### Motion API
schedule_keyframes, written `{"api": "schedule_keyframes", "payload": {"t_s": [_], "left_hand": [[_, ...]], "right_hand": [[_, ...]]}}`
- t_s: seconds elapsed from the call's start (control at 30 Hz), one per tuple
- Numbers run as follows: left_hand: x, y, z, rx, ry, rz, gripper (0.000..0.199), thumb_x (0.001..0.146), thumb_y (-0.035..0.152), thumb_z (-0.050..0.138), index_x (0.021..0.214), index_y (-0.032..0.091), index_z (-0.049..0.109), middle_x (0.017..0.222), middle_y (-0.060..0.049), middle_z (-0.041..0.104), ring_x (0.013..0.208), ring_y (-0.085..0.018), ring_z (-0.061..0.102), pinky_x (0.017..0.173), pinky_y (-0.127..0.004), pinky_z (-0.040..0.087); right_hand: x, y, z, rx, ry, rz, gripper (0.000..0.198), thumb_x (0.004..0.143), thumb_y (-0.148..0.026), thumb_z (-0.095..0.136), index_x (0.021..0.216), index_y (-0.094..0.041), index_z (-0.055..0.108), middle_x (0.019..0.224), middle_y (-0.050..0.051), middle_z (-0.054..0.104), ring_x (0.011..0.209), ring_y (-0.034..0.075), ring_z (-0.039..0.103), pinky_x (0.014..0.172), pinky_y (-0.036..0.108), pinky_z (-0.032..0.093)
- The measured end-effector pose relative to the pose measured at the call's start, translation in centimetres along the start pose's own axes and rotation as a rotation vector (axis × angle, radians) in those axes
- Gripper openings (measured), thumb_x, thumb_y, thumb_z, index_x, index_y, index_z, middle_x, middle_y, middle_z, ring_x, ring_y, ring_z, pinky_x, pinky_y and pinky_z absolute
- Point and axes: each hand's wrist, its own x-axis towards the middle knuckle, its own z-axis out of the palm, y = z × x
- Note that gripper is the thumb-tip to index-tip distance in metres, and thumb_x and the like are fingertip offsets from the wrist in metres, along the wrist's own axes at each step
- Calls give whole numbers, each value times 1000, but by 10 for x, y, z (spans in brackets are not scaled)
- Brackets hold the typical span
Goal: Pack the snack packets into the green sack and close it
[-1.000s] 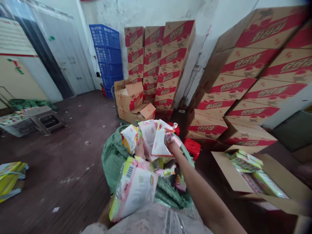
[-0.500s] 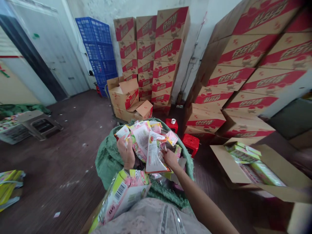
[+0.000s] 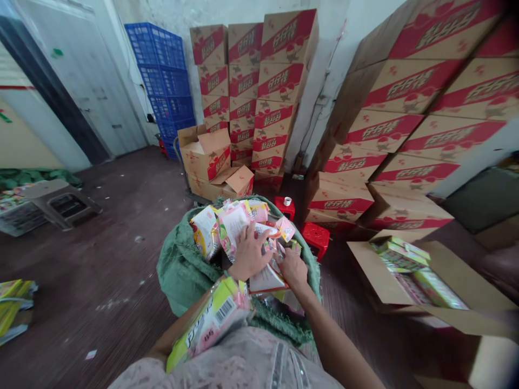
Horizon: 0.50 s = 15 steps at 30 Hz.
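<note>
Both my hands reach into a green woven sack (image 3: 182,273) full of pink, white and yellow snack packets (image 3: 227,221). My left hand (image 3: 249,251) lies fingers spread on top of the packets, pressing on a pink one. My right hand (image 3: 292,267) grips the edge of a white and pink packet (image 3: 265,278) at the sack's right side. A yellow-green and pink packet with a barcode (image 3: 211,319) is tucked under my left forearm against my lap.
Stacks of red and brown cartons (image 3: 259,92) line the back wall and the right (image 3: 425,108). An open carton with green packets (image 3: 409,273) sits at right. Two red stools (image 3: 316,235), blue crates (image 3: 166,75), a grey stool (image 3: 57,197) and loose packets (image 3: 12,308) stand around.
My left hand moved from gripping packets at the left to lying spread over the pile's top. My right hand lowered its white packet into the sack. The view shifted slightly.
</note>
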Motion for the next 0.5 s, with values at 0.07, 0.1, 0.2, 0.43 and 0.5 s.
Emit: {"api": "schedule_keyframes", "payload": {"t_s": [0.07, 0.1, 0.2, 0.43, 0.5], "left_hand": [[6, -6, 11, 17, -5, -102, 54, 78, 32, 61, 131, 30, 51, 131, -10, 48, 120, -32, 42, 101, -48, 38], [9, -11, 15, 15, 0, -145, 54, 77, 28, 59, 130, 29, 51, 126, -10, 53, 116, -30, 45, 99, -46, 39], [17, -27, 24, -21, -14, -201, 54, 76, 21, 55, 130, 22, 50, 118, -11, 58, 111, -27, 49, 99, -41, 41], [9, -51, 48, -51, -76, -274, 49, 79, 13, 49, 128, 14, 50, 113, -13, 60, 113, -25, 53, 100, -36, 40], [1, -54, 53, -49, -121, -273, 48, 81, 13, 48, 129, 13, 50, 112, -13, 61, 111, -25, 54, 98, -35, 42]], "right_hand": [[-3, 12, -9, 20, 24, 107, 39, 94, -40, 39, 118, -15, 57, 97, 16, 67, 89, 26, 65, 75, 34, 43], [-7, 18, -16, 61, 52, 160, 38, 94, -35, 36, 119, -15, 56, 94, 15, 67, 88, 26, 65, 75, 33, 43], [-32, 21, -39, 377, 103, 64, 37, 94, -34, 35, 113, -15, 59, 94, 12, 67, 88, 23, 63, 75, 31, 43], [-108, -37, -22, 555, -511, -626, 49, 60, -32, 78, 105, -21, 63, 78, -3, 62, 68, 14, 53, 62, 23, 39], [-110, -44, -5, 524, -465, -622, 43, 56, -30, 80, 94, -20, 63, 78, -4, 62, 69, 14, 53, 63, 22, 38]]}}
